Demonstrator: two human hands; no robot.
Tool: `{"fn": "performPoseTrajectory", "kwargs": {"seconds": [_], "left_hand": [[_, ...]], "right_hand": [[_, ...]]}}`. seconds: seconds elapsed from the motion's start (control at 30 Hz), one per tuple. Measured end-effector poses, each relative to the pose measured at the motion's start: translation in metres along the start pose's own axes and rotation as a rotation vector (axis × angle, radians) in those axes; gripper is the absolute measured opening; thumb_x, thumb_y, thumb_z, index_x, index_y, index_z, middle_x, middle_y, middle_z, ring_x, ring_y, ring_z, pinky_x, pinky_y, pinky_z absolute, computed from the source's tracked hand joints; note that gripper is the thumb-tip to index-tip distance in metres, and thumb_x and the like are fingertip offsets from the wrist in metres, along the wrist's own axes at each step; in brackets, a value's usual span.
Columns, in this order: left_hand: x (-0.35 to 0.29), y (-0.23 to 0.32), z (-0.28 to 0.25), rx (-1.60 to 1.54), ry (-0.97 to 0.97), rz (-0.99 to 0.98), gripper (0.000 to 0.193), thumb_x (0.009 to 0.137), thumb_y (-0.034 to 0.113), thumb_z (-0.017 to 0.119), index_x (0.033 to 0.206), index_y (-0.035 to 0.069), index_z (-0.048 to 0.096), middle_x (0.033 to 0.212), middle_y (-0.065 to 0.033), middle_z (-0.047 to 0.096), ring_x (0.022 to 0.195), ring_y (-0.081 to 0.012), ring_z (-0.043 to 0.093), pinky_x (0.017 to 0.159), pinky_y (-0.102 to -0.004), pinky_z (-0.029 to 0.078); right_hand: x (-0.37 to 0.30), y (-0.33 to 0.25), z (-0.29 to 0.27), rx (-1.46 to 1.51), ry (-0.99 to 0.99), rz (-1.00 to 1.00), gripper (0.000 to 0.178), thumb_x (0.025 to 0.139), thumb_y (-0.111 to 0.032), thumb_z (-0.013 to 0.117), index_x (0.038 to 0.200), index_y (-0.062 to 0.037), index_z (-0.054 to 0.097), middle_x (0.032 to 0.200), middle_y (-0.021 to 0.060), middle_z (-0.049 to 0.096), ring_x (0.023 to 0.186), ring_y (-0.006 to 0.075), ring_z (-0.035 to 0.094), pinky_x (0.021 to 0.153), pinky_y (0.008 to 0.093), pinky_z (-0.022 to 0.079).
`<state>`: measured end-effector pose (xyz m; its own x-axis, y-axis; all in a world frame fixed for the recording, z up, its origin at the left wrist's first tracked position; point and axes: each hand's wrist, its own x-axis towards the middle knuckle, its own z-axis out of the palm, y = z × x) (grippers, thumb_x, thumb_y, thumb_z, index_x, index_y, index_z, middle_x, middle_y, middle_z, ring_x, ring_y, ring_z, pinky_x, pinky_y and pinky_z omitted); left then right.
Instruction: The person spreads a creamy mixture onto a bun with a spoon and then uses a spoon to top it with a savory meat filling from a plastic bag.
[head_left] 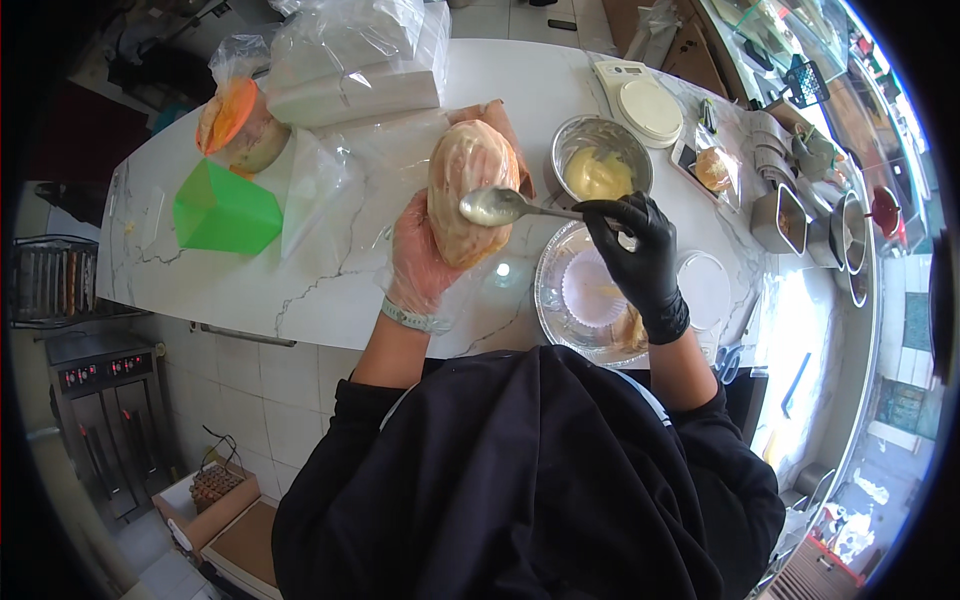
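Observation:
My left hand (419, 252), in a clear plastic glove, holds up an oval bread loaf (466, 160) with a pale, glossy coating over its top. A black glove covers my right hand (638, 245), closed round the handle of a metal spoon (495, 207). The spoon's bowl lies over the loaf's lower part; whether it presses on the coating I cannot tell. Just beyond my right hand stands a steel bowl (560, 150) of yellow cream (597, 174). Below that hand is a foil tray (545, 290) with a white fluted paper cup (583, 285) inside.
Boxes in clear plastic (355, 90) stand at the far side. To the left are a green container (225, 208) and a tub with an orange rim (235, 115). A white kitchen scale (648, 108) sits at the back right, near metal containers (778, 220). Scissors (730, 362) lie by the front edge.

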<state>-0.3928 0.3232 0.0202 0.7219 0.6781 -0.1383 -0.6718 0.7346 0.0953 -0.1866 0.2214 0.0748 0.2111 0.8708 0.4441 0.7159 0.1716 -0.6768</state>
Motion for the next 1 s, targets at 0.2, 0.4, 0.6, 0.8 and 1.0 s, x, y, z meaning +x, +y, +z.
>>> {"fn": "performPoseTrajectory", "kwargs": {"seconds": [0.2,0.4,0.6,0.8,1.0], "left_hand": [[0.0,-0.008,-0.002,0.012,-0.026,-0.13,0.045,0.091,0.026,0.03,0.129,0.004,0.037,0.129,-0.0144,0.043,0.119,-0.0299,0.043,0.1,-0.046,0.035],[0.004,-0.011,-0.006,0.047,-0.018,-0.186,0.043,0.092,0.026,0.03,0.127,0.004,0.04,0.126,-0.0133,0.047,0.115,-0.0279,0.047,0.099,-0.0437,0.037],[0.004,-0.012,-0.004,0.118,0.019,-0.176,0.041,0.092,0.025,0.032,0.125,0.003,0.043,0.124,-0.0125,0.049,0.113,-0.0266,0.049,0.098,-0.0422,0.038],[0.004,-0.012,-0.002,0.121,0.008,-0.168,0.041,0.092,0.024,0.032,0.125,0.003,0.043,0.124,-0.0126,0.049,0.113,-0.0264,0.049,0.098,-0.0423,0.038],[0.007,-0.012,-0.002,0.118,0.048,-0.152,0.04,0.092,0.024,0.033,0.124,0.002,0.043,0.124,-0.0127,0.049,0.114,-0.0267,0.048,0.098,-0.0425,0.038]], "right_hand": [[0.024,0.035,-0.009,0.337,-0.024,0.331,0.022,0.081,-0.015,0.061,0.096,0.0008,0.065,0.087,0.0067,0.066,0.075,0.0074,0.056,0.068,0.0222,0.045],[0.054,0.037,-0.015,0.373,-0.083,0.418,0.027,0.082,-0.017,0.059,0.099,0.0035,0.063,0.087,0.0059,0.065,0.075,0.0081,0.056,0.07,0.0214,0.045],[0.056,0.024,-0.029,0.26,-0.159,0.243,0.025,0.082,-0.019,0.061,0.098,0.0001,0.064,0.092,0.008,0.066,0.081,0.0086,0.058,0.074,0.0226,0.046],[0.055,0.028,-0.037,0.185,-0.182,0.268,0.026,0.082,-0.022,0.062,0.096,-0.0004,0.065,0.083,0.0068,0.067,0.069,0.0079,0.056,0.068,0.0242,0.046],[0.046,0.02,-0.029,0.097,-0.255,0.276,0.027,0.081,-0.025,0.062,0.092,0.0,0.066,0.077,0.0101,0.066,0.062,0.0101,0.053,0.063,0.0247,0.045]]}}
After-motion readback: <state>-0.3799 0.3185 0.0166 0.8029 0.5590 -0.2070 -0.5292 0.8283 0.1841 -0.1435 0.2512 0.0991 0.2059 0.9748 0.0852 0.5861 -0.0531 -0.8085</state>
